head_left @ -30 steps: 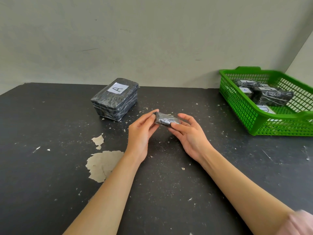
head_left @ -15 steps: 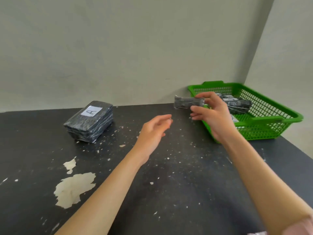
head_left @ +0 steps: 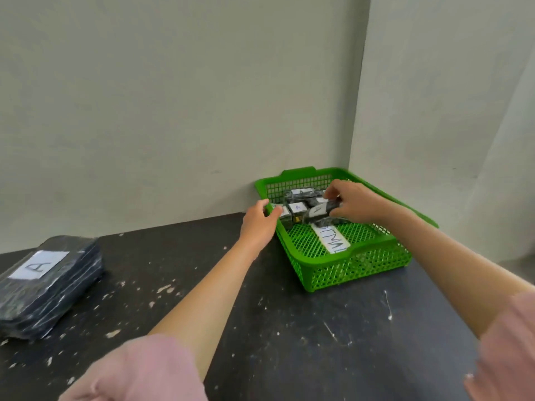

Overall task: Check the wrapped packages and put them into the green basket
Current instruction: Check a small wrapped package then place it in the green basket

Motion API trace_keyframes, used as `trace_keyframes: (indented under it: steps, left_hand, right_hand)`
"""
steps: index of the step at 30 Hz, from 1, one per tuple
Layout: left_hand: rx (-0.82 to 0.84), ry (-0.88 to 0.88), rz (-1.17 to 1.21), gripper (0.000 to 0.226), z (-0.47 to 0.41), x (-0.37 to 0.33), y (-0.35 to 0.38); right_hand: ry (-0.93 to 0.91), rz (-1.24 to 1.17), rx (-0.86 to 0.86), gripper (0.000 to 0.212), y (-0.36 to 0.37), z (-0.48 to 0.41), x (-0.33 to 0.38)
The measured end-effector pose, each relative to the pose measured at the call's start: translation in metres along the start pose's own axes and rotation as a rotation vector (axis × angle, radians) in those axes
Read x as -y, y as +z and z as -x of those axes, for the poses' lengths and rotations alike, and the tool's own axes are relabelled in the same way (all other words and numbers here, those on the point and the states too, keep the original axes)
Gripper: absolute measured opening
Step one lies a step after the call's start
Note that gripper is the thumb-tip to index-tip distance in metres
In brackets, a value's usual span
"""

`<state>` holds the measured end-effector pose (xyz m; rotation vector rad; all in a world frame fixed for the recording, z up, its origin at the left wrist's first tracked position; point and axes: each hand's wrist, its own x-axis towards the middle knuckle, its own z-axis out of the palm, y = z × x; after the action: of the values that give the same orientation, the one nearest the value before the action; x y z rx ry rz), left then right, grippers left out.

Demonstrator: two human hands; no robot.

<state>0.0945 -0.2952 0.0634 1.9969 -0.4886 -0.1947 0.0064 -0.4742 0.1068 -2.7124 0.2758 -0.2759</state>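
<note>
The green basket (head_left: 359,266) sits in the table's far right corner against the wall. Several small black wrapped packages with white labels (head_left: 298,208) lie at its back. My right hand (head_left: 351,202) is over the basket and holds a small black wrapped package (head_left: 320,212) with a white label, low among the others. My left hand (head_left: 259,219) grips the basket's left rim. A large black wrapped package marked "A" (head_left: 43,285) lies on the table at the far left.
A white paper strip with writing (head_left: 333,241) lies on the basket floor. The black table (head_left: 275,328) is speckled with pale flecks. Walls meet right behind the basket.
My right hand has carried the small package from beside the basket into it. My left hand has moved from mid-table to the basket's left rim. The view has turned right.
</note>
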Motion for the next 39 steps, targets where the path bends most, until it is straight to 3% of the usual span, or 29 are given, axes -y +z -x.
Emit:
trace_keyframes:
  steps: [8, 11, 14, 19, 30, 34, 39]
  left_hand:
    - [0.009, 0.056, -0.017, 0.056, -0.032, 0.018, 0.005]
    - [0.017, 0.074, 0.018, 0.056, -0.035, 0.022, 0.005]
    - [0.022, 0.096, 0.057, 0.055, -0.034, 0.025, 0.006]
    - [0.027, 0.097, 0.092, 0.055, -0.033, 0.028, 0.007]
    - [0.019, 0.073, 0.043, 0.057, -0.033, 0.024, 0.006]
    - [0.03, 0.007, 0.17, 0.054, -0.017, 0.027, -0.004]
    - [-0.188, 0.018, 0.089, 0.035, 0.031, 0.066, -0.069]
  right_hand:
    - [-0.083, 0.135, 0.386, 0.035, 0.023, -0.063, 0.002]
    - [-0.152, 0.378, 0.437, 0.04, 0.036, -0.074, -0.004]
    - [-0.24, 0.557, 0.354, 0.042, 0.044, -0.081, -0.002]
    - [-0.286, 0.641, 0.303, 0.041, 0.051, -0.091, -0.002]
    - [-0.225, 0.469, 0.303, 0.041, 0.034, -0.071, 0.003]
    - [-0.203, 0.315, 0.096, 0.03, 0.026, -0.056, 0.023]
    - [-0.285, -0.1, -0.247, 0.02, 0.047, -0.04, 0.094]
